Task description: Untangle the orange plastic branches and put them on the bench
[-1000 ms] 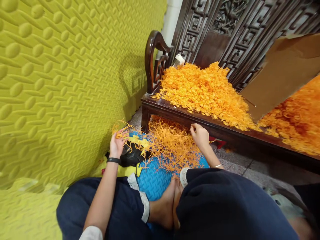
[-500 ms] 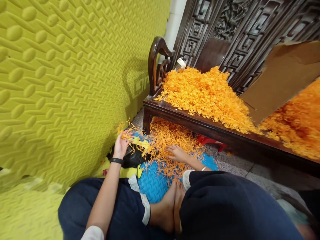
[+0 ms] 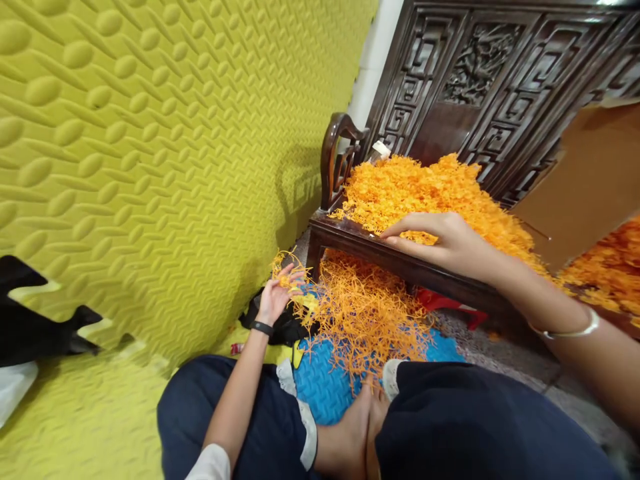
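My left hand [image 3: 275,298], palm up with fingers partly curled, holds orange strands [image 3: 286,261] beside the yellow wall. To its right a tangled heap of thin orange strands [image 3: 370,313] lies on the blue mat. My right hand [image 3: 445,243] is over the front edge of the dark wooden bench [image 3: 360,233], thumb and forefinger nearly together; whatever may be between the fingertips is too small to make out. Behind it, a mound of short orange pieces [image 3: 420,190] lies on the bench seat.
Brown cardboard [image 3: 585,180] leans on the bench at right, beside another orange mound [image 3: 610,260]. A red plastic object [image 3: 450,301] sits under the bench. Black mesh fabric [image 3: 286,325] lies below my left hand. My bare feet [image 3: 357,420] rest at the blue mat's edge [image 3: 320,387].
My right hand has risen from the strand heap to the bench edge. My left hand still holds orange strands. The view has shifted, moving the scene right and down.
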The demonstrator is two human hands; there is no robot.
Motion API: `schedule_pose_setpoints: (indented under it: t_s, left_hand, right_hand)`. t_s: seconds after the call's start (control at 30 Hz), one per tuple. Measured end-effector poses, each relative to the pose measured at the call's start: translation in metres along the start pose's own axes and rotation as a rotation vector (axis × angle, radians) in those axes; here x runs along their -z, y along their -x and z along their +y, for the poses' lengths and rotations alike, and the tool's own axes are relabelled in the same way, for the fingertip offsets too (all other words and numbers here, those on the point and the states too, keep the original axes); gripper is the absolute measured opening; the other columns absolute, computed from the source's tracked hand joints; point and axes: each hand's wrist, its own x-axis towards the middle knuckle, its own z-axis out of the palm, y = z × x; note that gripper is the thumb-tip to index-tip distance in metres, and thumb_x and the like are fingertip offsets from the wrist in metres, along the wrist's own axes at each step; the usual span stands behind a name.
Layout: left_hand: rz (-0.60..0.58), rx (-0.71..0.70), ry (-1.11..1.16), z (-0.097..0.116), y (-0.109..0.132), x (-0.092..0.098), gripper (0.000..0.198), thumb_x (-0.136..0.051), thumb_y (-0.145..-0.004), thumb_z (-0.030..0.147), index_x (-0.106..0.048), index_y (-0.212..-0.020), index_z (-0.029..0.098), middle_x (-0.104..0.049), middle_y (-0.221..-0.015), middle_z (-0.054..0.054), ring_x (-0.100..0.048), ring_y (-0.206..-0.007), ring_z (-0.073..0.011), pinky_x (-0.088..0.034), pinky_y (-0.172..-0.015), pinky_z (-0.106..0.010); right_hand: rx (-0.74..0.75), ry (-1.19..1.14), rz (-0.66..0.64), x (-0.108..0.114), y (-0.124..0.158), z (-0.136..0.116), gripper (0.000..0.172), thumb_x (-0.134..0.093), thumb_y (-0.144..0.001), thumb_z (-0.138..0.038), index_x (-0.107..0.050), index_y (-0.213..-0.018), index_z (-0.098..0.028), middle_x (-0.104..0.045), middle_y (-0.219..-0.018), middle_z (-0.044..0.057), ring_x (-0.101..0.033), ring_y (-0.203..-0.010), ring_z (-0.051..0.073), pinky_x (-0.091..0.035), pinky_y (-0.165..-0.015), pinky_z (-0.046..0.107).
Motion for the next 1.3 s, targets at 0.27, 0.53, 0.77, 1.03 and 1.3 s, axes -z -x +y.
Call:
schedule_pose_setpoints:
  t_s: [0.27,0.53,0.77,1.03,1.3]
  left_hand:
    - [-0.183,-0.028,-0.008,0.03,0.019,-0.059,0.061,-0.042,-0.073,0.025,-0.042,-0.133,0.013,-0.064,-0.111,-0.014,-0.059,-0.096,-0.0308,-0.045,-0.077,-0.044]
    - [-0.251,0.009,-0.049,0.033,0.039,-0.105,0.061,-0.04,-0.076,0.026,-0.04,-0.136,0.018,-0.067,-0.104,-0.007,-0.061,-0.093,-0.0267,-0.046,-0.078,-0.04]
    - [-0.206,-0.04,-0.203,0.046,0.058,-0.121,0.064,-0.048,-0.076,0.025,-0.038,-0.139,0.024,-0.067,-0.107,-0.003,-0.063,-0.09,-0.0251,-0.045,-0.083,-0.038]
    - [-0.311,0.03,-0.163,0.043,0.054,-0.126,0.07,-0.048,-0.077,0.026,-0.026,-0.144,0.026,-0.065,-0.113,-0.002,-0.063,-0.093,-0.024,-0.047,-0.083,-0.036]
    - [-0.417,0.144,-0.184,0.034,0.05,-0.135,0.063,-0.043,-0.086,0.031,-0.018,-0.144,0.036,-0.05,-0.135,-0.002,-0.061,-0.098,-0.0254,-0.052,-0.07,-0.034]
  right_hand:
    - [0.124,-0.052,-0.159,-0.036,-0.026,-0.024,0.02,-0.051,-0.085,-0.03,-0.068,-0.087,-0.02,-0.068,-0.082,0.003,-0.061,-0.074,0.014,-0.046,-0.07,0.029]
    - [-0.098,-0.409,0.063,-0.097,-0.003,-0.042,0.017,-0.051,-0.086,-0.023,-0.066,-0.092,-0.018,-0.068,-0.089,0.005,-0.061,-0.08,0.015,-0.047,-0.072,0.029]
    - [-0.059,-0.283,0.087,-0.084,-0.009,-0.06,0.019,-0.058,-0.084,-0.032,-0.067,-0.095,-0.019,-0.061,-0.078,0.004,-0.056,-0.073,0.014,-0.045,-0.065,0.027]
    - [-0.329,-0.665,-0.143,-0.084,0.004,-0.063,0.032,-0.057,-0.083,-0.033,-0.057,-0.109,-0.015,-0.055,-0.056,-0.005,-0.051,-0.038,0.006,-0.041,-0.037,0.018]
    - [-0.364,-0.749,-0.14,-0.081,0.009,-0.062,0.025,-0.06,-0.081,-0.032,-0.059,-0.101,-0.017,-0.055,-0.051,-0.006,-0.052,-0.037,0.007,-0.043,-0.037,0.018]
